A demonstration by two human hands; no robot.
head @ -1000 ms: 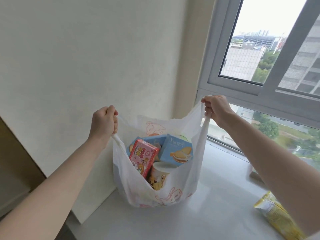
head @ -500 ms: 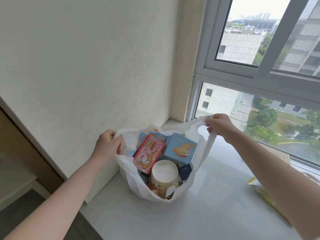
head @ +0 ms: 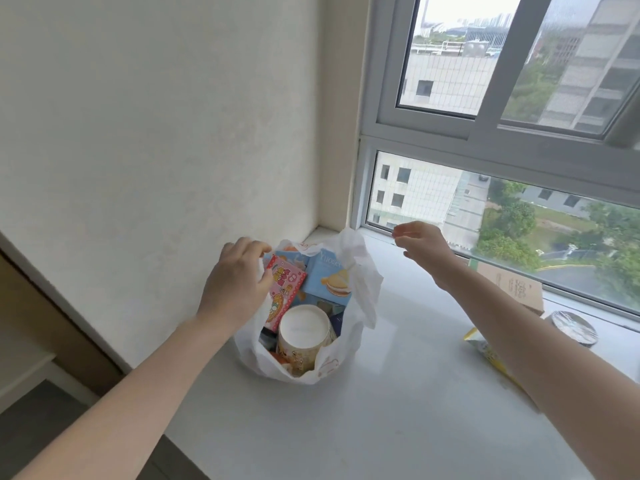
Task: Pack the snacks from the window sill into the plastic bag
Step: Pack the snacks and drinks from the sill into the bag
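The white plastic bag (head: pixel 363 292) stands slumped on the window sill (head: pixel 398 393) near the left wall. Inside it I see a pink snack box (head: pixel 285 289), a blue biscuit box (head: pixel 329 280) and a round paper cup (head: pixel 303 336). My left hand (head: pixel 239 282) hovers over the bag's left rim with fingers spread, touching or just above the pink box. My right hand (head: pixel 420 245) floats to the right of the bag's loose handle, fingers apart and holding nothing. A yellow snack packet (head: pixel 485 351) lies on the sill at the right, partly hidden by my right arm.
A brown cardboard box (head: pixel 516 289) leans by the window glass on the right. A round foil-lidded cup (head: pixel 573 327) stands beside it. The wall runs close along the bag's left side, and the sill's front edge drops to the floor at lower left.
Both hands lowered the bag onto the sill and let go of its handles. The bag has slumped, and the right handle now hangs loose.
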